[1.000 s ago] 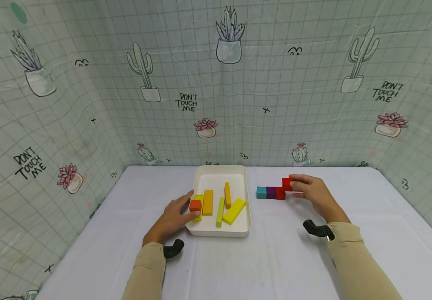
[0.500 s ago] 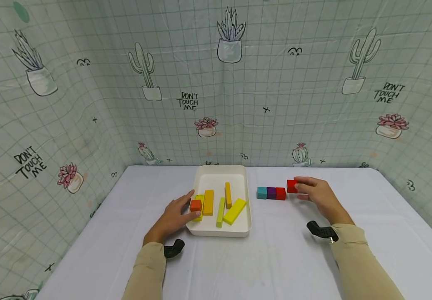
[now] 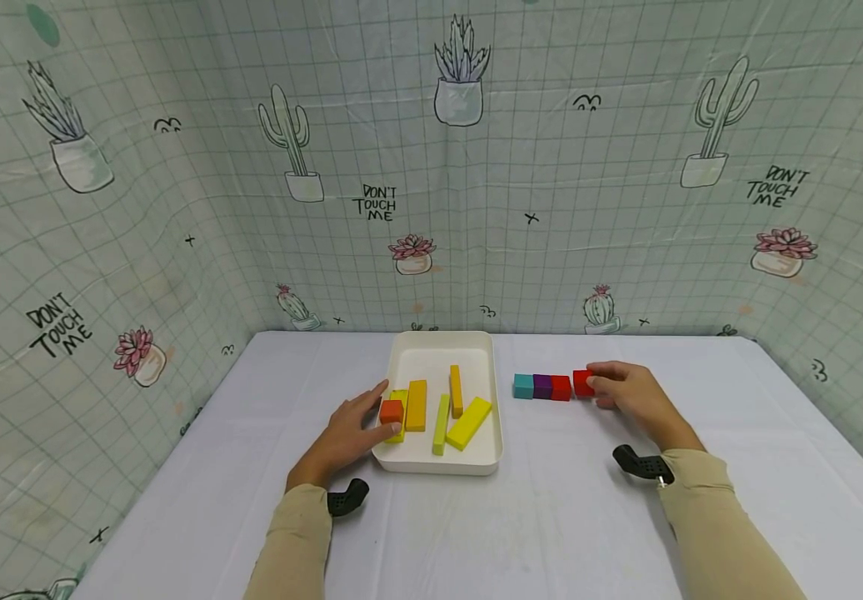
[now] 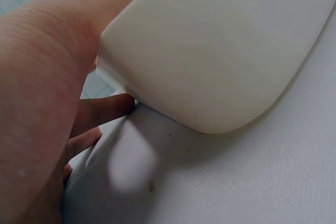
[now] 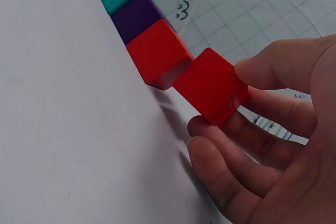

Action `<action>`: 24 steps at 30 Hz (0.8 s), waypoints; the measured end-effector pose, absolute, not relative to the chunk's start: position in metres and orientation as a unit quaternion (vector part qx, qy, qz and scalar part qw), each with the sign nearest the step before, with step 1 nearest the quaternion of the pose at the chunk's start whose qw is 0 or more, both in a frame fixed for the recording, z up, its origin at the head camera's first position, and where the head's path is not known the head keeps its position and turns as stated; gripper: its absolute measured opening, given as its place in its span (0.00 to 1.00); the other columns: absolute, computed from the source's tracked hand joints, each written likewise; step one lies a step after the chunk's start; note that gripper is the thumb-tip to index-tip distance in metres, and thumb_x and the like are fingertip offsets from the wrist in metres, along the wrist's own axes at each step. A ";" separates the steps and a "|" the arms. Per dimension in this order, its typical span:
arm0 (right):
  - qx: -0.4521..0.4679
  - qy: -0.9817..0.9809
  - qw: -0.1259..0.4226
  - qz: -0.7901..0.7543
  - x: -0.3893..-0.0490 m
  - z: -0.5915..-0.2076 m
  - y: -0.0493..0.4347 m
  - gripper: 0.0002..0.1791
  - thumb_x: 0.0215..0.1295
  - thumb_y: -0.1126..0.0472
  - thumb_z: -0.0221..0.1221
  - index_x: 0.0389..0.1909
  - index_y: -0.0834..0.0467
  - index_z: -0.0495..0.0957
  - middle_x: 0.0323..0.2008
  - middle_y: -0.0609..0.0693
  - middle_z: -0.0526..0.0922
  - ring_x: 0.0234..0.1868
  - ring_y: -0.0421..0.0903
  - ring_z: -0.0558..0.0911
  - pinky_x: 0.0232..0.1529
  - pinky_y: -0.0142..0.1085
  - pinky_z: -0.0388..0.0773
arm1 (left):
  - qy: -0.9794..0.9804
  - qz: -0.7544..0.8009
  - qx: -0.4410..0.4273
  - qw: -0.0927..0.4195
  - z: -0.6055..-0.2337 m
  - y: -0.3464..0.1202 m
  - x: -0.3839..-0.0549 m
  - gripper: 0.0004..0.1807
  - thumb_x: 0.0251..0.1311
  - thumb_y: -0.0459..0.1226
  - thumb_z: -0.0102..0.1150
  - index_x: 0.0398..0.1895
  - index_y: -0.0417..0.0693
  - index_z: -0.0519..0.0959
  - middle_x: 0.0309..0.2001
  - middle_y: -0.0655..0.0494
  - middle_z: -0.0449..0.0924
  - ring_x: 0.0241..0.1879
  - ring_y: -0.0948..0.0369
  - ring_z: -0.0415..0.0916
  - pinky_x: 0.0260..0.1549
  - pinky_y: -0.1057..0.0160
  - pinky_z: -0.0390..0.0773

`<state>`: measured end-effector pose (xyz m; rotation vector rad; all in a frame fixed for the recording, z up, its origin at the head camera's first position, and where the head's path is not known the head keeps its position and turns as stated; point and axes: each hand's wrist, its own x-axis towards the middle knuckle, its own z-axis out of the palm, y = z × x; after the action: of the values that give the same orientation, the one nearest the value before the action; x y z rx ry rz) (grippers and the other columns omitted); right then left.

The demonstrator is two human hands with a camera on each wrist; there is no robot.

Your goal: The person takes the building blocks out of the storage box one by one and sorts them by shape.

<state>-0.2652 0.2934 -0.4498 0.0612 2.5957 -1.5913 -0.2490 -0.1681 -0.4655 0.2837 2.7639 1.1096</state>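
Note:
My right hand (image 3: 637, 402) pinches a red cube (image 5: 211, 85) between thumb and fingers. Tilted in the right wrist view, the cube is at the right end of a short row; a small gap shows in the head view. That row has a teal cube (image 3: 523, 386), a purple cube (image 3: 542, 387) and another red cube (image 3: 561, 388). My left hand (image 3: 343, 435) holds the left side of a white tray (image 3: 439, 468), thumb over the rim, other fingers outside it. Near the thumb, an orange-red cube (image 3: 391, 411) sits on a yellow block (image 3: 399, 435) in the tray.
Inside the tray lie an orange-yellow block (image 3: 416, 406), a thin orange-yellow block (image 3: 456, 392), a lime block (image 3: 441, 425) and a yellow block (image 3: 469, 423). A white cloth (image 3: 551, 517) covers the table. Behind it hangs a patterned curtain (image 3: 506, 167).
My right hand has moved the held red cube rightward off the row's end red cube, then down to about the row's level. The left hand and tray have stayed put.

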 end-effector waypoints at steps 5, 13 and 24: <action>0.019 0.861 0.046 -0.505 -0.267 -0.453 0.292 0.29 0.74 0.53 0.55 0.69 0.65 0.69 0.66 0.67 0.70 0.51 0.53 0.83 0.49 0.35 0.82 | 0.921 0.369 0.098 0.074 -0.466 -0.168 -0.249 0.46 0.60 0.60 0.61 0.80 0.64 0.55 0.78 0.50 0.55 0.77 0.41 0.42 0.71 0.33 0.42; 0.014 0.885 0.040 -0.464 -0.265 -0.451 0.287 0.29 0.74 0.52 0.55 0.69 0.64 0.69 0.63 0.67 0.72 0.43 0.50 0.84 0.47 0.36 0.80 | 0.921 0.368 0.108 0.071 -0.466 -0.169 -0.249 0.46 0.60 0.60 0.61 0.80 0.63 0.55 0.77 0.50 0.55 0.77 0.43 0.43 0.72 0.37 0.41; 0.006 0.910 0.031 -0.413 -0.263 -0.450 0.285 0.27 0.74 0.54 0.56 0.67 0.65 0.72 0.59 0.67 0.77 0.43 0.52 0.82 0.44 0.40 0.79 | 0.922 0.365 0.108 0.072 -0.464 -0.171 -0.248 0.47 0.60 0.61 0.60 0.80 0.63 0.55 0.77 0.49 0.56 0.77 0.42 0.43 0.72 0.35 0.42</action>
<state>-0.2631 0.2852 -0.4498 0.0196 2.8040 -1.2713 -0.2481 -0.1706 -0.4640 0.3253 2.7714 1.0959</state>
